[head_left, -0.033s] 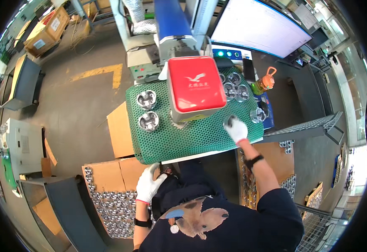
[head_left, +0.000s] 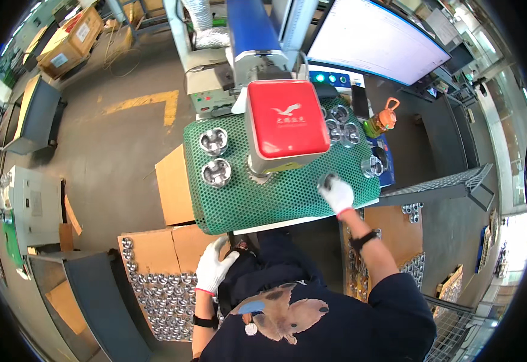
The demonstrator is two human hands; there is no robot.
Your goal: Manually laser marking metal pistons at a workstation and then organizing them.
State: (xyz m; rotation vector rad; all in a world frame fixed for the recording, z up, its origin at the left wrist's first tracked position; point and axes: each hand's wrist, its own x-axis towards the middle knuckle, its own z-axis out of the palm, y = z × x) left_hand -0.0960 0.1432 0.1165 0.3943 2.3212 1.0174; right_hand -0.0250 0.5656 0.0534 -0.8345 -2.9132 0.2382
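My right hand (head_left: 338, 196), in a white glove, grips a metal piston (head_left: 324, 179) over the front right part of the green perforated mat (head_left: 275, 202). The fingers hide part of it. My left hand (head_left: 215, 265), also gloved, rests by my lap below the mat's front edge, thumb apart from the fingers and nothing in it. Two shiny pistons, a rear one (head_left: 213, 142) and a nearer one (head_left: 216, 173), stand on the mat's left side. A lone piston (head_left: 371, 166) is at the right edge. Several more pistons (head_left: 350, 135) cluster behind, beside the red-topped machine head (head_left: 290, 120).
Behind the mat stand a blue machine column (head_left: 248, 27) and a monitor (head_left: 375, 39). A phone (head_left: 359, 101) and an orange-capped bottle (head_left: 384, 118) lie to the right. Cardboard (head_left: 152, 250) at lower left carries rows of pistons; another cardboard sheet (head_left: 396, 232) is at lower right.
The whole view has shifted slightly. My right hand, with the piston, has moved a little to the left relative to the mat. My left hand stays in place.
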